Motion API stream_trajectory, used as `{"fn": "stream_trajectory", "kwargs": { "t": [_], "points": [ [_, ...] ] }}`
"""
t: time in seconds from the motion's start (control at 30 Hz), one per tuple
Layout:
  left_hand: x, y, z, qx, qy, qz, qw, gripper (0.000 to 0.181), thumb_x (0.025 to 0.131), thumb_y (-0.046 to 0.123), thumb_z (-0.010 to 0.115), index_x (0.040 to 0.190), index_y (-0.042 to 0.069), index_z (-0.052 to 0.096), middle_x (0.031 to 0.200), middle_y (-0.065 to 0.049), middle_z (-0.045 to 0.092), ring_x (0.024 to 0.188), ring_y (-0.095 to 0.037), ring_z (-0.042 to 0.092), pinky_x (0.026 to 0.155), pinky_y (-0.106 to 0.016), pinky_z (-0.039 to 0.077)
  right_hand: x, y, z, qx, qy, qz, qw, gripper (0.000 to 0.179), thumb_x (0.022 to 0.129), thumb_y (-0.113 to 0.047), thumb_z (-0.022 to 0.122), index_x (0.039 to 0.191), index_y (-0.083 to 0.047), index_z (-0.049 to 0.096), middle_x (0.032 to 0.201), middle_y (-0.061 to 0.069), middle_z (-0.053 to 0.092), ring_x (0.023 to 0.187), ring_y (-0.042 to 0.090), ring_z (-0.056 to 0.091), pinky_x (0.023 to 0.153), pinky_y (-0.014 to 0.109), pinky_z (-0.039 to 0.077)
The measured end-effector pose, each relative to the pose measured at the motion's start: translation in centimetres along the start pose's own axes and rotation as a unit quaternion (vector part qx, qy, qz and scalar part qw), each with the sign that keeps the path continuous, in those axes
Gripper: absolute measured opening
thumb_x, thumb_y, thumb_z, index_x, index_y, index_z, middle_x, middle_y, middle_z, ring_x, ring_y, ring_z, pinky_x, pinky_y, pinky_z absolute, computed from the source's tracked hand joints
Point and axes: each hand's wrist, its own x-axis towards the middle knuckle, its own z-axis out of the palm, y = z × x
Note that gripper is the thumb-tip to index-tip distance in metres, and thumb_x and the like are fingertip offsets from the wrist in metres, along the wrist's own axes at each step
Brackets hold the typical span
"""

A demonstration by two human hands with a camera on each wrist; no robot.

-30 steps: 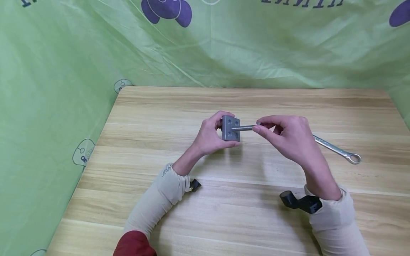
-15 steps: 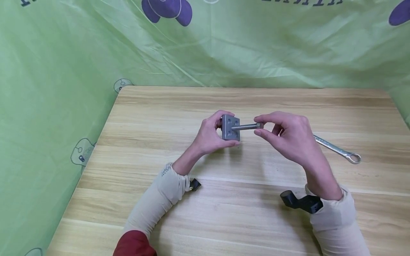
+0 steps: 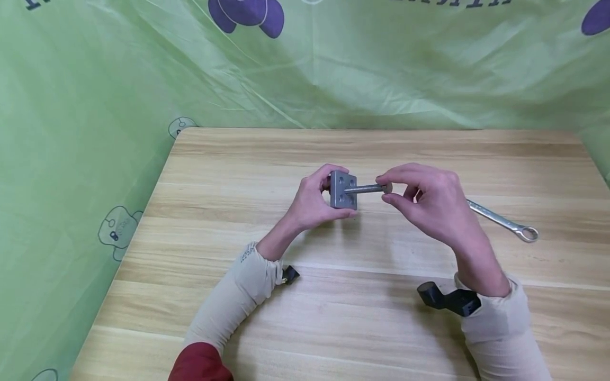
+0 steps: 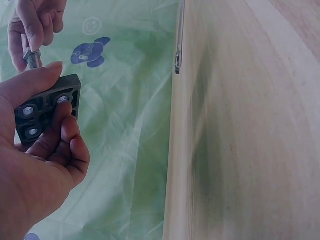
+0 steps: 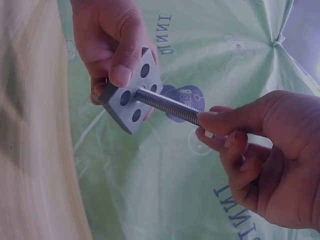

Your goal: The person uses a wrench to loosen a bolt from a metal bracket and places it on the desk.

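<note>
My left hand (image 3: 312,201) grips a grey square metal plate (image 3: 339,197) by its edges, with holes in its face. In the left wrist view the plate's ribbed back (image 4: 47,107) shows, and fingertips rest against it. From the middle of the plate a long threaded bolt (image 3: 364,189) sticks out toward the right. My right hand (image 3: 429,203) has thumb and index finger at the bolt's head end. The right wrist view shows these fingertips pinching it, with the bolt's thread (image 5: 170,106) bare between hand and plate. Both hands are raised above the table.
A combination wrench (image 3: 505,221) lies on the wooden table (image 3: 333,328), to the right of and partly behind my right hand. A green printed cloth (image 3: 381,74) hangs behind the table and along its left side.
The right thumb and fingers have shifted on the bolt's head end, so the head now shows between them. The right hand has risen slightly. The left hand and plate stay almost still.
</note>
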Motion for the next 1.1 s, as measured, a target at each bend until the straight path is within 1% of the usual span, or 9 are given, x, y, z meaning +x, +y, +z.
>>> {"fn": "stream_trajectory", "kwargs": {
  "t": [0.07, 0.17, 0.27, 0.33, 0.4, 0.53, 0.63, 0.87, 1.1],
  "points": [
    [0.01, -0.01, -0.01, -0.001, 0.000, 0.000, 1.0000, 0.070, 0.062, 0.008, 0.089, 0.123, 0.006, 0.054, 0.103, -0.013, 0.070, 0.085, -0.019, 0.067, 0.084, -0.042, 0.053, 0.04, -0.16, -0.16, -0.006, -0.014, 0.030, 0.9994, 0.035, 0.074, -0.005, 0.081, 0.107, -0.011, 0.073, 0.097, 0.003, 0.075, 0.058, -0.003, 0.053, 0.053, 0.013, 0.040],
    [0.01, -0.02, -0.01, -0.002, -0.001, -0.001, 1.0000, 0.070, 0.062, 0.008, 0.089, 0.123, 0.006, 0.054, 0.103, -0.013, 0.070, 0.085, -0.019, 0.067, 0.085, -0.044, 0.053, 0.14, -0.44, -0.33, -0.017, -0.038, 0.100, 0.9941, 0.035, 0.080, -0.024, 0.079, 0.112, -0.014, 0.070, 0.098, 0.002, 0.075, 0.060, 0.002, 0.055, 0.054, 0.018, 0.040],
    [0.02, -0.02, 0.00, -0.001, -0.001, -0.001, 1.0000, 0.070, 0.062, 0.008, 0.089, 0.123, 0.006, 0.054, 0.103, -0.014, 0.070, 0.085, -0.019, 0.067, 0.085, -0.044, 0.053, 0.25, -0.59, -0.32, -0.024, -0.051, 0.161, 0.9854, 0.029, 0.085, -0.038, 0.073, 0.104, -0.017, 0.073, 0.084, 0.000, 0.073, 0.059, 0.006, 0.054, 0.052, 0.023, 0.039],
    [0.03, -0.03, 0.00, 0.000, -0.001, -0.002, 1.0000, 0.070, 0.062, 0.008, 0.089, 0.123, 0.006, 0.054, 0.103, -0.013, 0.070, 0.085, -0.019, 0.067, 0.085, -0.043, 0.053, 0.26, -0.63, -0.25, -0.021, -0.053, 0.178, 0.9824, 0.028, 0.087, -0.042, 0.070, 0.097, -0.017, 0.075, 0.075, 0.000, 0.072, 0.056, 0.007, 0.053, 0.051, 0.023, 0.038],
    [0.03, -0.05, 0.00, 0.003, -0.001, -0.005, 1.0000, 0.071, 0.062, 0.008, 0.089, 0.123, 0.005, 0.054, 0.103, -0.013, 0.070, 0.085, -0.019, 0.067, 0.085, -0.041, 0.053, 0.24, -0.59, -0.15, -0.019, -0.054, 0.176, 0.9828, 0.027, 0.087, -0.041, 0.069, 0.093, -0.016, 0.077, 0.068, 0.000, 0.070, 0.054, 0.007, 0.052, 0.049, 0.023, 0.037],
    [0.02, -0.02, 0.03, 0.007, -0.002, -0.013, 0.9999, 0.071, 0.062, 0.008, 0.089, 0.124, 0.006, 0.054, 0.103, -0.012, 0.070, 0.086, -0.018, 0.067, 0.085, -0.037, 0.052, 0.17, -0.58, 0.03, -0.023, -0.046, 0.157, 0.9862, 0.023, 0.087, -0.036, 0.071, 0.091, -0.015, 0.077, 0.066, -0.001, 0.068, 0.053, 0.006, 0.051, 0.048, 0.022, 0.036],
    [-0.01, 0.02, 0.04, 0.005, -0.002, -0.013, 0.9999, 0.071, 0.062, 0.007, 0.089, 0.124, 0.006, 0.054, 0.104, -0.012, 0.070, 0.086, -0.019, 0.067, 0.086, -0.039, 0.052, 0.11, -0.60, 0.08, -0.024, -0.036, 0.142, 0.9889, 0.019, 0.084, -0.032, 0.074, 0.092, -0.014, 0.077, 0.066, 0.000, 0.068, 0.051, 0.004, 0.048, 0.046, 0.021, 0.035],
    [-0.11, 0.12, -0.01, -0.001, 0.001, -0.006, 1.0000, 0.071, 0.062, 0.007, 0.089, 0.123, 0.005, 0.054, 0.103, -0.014, 0.071, 0.083, -0.019, 0.067, 0.083, -0.043, 0.052, -0.02, -0.39, 0.08, -0.014, -0.008, 0.081, 0.9966, 0.023, 0.077, -0.020, 0.081, 0.098, -0.013, 0.077, 0.080, 0.005, 0.076, 0.051, -0.007, 0.048, 0.044, 0.015, 0.032],
    [-0.15, 0.19, -0.11, 0.001, 0.001, -0.012, 0.9999, 0.071, 0.061, 0.007, 0.089, 0.123, 0.007, 0.054, 0.104, -0.013, 0.070, 0.084, -0.018, 0.067, 0.083, -0.041, 0.052, -0.02, -0.06, 0.29, -0.004, 0.023, 0.021, 0.9995, 0.026, 0.070, -0.004, 0.083, 0.093, -0.015, 0.077, 0.087, 0.005, 0.076, 0.055, -0.013, 0.047, 0.050, 0.011, 0.034]
  ]
}}
